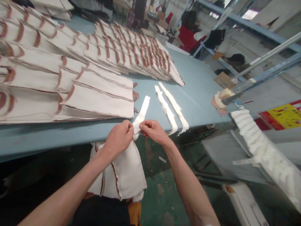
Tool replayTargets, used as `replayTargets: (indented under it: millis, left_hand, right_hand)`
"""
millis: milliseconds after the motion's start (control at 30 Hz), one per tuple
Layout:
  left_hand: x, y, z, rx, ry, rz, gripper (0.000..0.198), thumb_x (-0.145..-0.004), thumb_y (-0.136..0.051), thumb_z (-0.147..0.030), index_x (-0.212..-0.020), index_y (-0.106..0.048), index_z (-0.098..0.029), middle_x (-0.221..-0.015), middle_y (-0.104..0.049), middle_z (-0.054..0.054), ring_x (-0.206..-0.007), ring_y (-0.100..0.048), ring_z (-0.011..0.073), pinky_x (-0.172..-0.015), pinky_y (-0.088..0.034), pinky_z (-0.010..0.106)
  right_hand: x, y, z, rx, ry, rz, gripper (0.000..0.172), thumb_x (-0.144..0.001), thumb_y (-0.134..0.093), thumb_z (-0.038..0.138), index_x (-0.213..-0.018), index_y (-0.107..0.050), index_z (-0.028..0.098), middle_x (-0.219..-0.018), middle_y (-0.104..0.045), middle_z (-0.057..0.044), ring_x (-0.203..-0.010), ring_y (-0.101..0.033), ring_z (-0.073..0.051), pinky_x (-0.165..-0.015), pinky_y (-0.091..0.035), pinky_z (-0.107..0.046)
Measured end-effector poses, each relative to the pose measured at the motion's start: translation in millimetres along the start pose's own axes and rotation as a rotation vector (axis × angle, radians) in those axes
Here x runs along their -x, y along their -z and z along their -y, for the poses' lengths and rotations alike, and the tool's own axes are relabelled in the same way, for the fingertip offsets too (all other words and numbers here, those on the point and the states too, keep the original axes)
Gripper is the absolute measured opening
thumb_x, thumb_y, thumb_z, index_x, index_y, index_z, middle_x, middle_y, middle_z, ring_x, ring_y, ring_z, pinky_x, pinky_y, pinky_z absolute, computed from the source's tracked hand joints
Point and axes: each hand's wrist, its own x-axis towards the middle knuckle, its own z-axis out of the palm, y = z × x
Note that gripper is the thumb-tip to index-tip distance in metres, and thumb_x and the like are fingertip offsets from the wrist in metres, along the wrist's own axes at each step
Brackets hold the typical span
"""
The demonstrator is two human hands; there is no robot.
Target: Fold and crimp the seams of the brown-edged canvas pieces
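At the table's front edge my left hand [120, 135] and my right hand [154, 130] are close together, fingers pinched. Between them runs a white cloth strip [143, 110], its free end lying on the tabletop. My right thumb and fingers grip the strip near its lower part; my left fingers are closed on it from the other side. Below my hands hangs a bundle of cream fabric pieces [129, 169] with brown edges. Its top is partly hidden by my left hand. Two more white strips [168, 110] lie on the table to the right, their ends drooping over the edge.
Stacks of cream fabric pieces with brown edging [101, 94] cover the left of the blue table [195, 94], with another stack [138, 53] behind. At right stand a metal rack [258, 75] and a long pile of white strips [265, 150]. The floor [162, 191] is green.
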Motion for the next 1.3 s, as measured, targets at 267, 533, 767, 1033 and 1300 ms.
replayTargets:
  millis: [267, 533, 767, 1033, 1300]
  left_hand:
    - [11.9, -1.7, 0.4, -0.002, 0.002, -0.026, 0.025, -0.101, -0.042, -0.031, -0.101, -0.065, -0.021, -0.081, -0.078, 0.007, -0.078, -0.074, 0.0277, -0.07, -0.043, 0.034]
    - [20.0, -1.8, -2.5, -0.128, -0.023, -0.002, 0.023, -0.103, -0.041, -0.027, -0.106, -0.063, -0.021, -0.084, -0.078, 0.008, -0.083, -0.076, 0.0282, -0.071, -0.043, 0.033]
    - [36.7, 1.6, 8.7, -0.311, -0.077, 0.093, 0.026, -0.107, -0.041, -0.029, -0.114, -0.064, -0.02, -0.09, -0.081, 0.011, -0.086, -0.079, 0.0318, -0.066, -0.043, 0.032]
    - [44.2, 18.8, 8.2, -0.354, -0.106, 0.115, 0.044, -0.109, -0.035, -0.03, -0.147, -0.054, -0.019, -0.093, -0.083, 0.009, -0.092, -0.081, 0.0328, -0.075, -0.052, 0.034]
    - [21.3, 16.9, -20.0, -0.463, -0.184, 0.213, 0.043, -0.11, -0.044, -0.034, -0.146, -0.062, -0.019, -0.102, -0.081, 0.02, -0.098, -0.079, 0.0407, -0.083, -0.058, 0.045]
  right_hand:
    - [-3.6, 1.8, 2.0, -0.071, -0.046, -0.018, 0.031, -0.092, -0.074, 0.045, -0.081, -0.068, 0.017, -0.066, -0.068, 0.002, -0.05, -0.056, -0.008, -0.046, -0.044, -0.017]
    - [-4.5, 0.7, -0.1, -0.147, -0.054, -0.104, 0.043, -0.094, -0.073, 0.056, -0.075, -0.062, 0.019, -0.056, -0.063, 0.004, -0.046, -0.054, -0.008, -0.044, -0.044, -0.016]
    - [-6.9, -3.8, -5.2, -0.294, -0.071, -0.253, 0.037, -0.1, -0.066, 0.053, -0.085, -0.061, 0.02, -0.061, -0.065, 0.003, -0.05, -0.062, -0.009, -0.044, -0.046, -0.015]
    - [-15.0, 5.6, -1.2, -0.496, -0.148, -0.354, 0.03, -0.108, -0.05, 0.039, -0.092, -0.063, 0.017, -0.071, -0.071, -0.002, -0.051, -0.066, -0.01, -0.04, -0.048, -0.015]
    - [-29.6, 9.2, 11.1, -0.62, -0.182, -0.363, 0.031, -0.111, -0.045, 0.032, -0.101, -0.07, 0.015, -0.094, -0.08, -0.008, -0.055, -0.062, -0.01, -0.042, -0.049, -0.017]
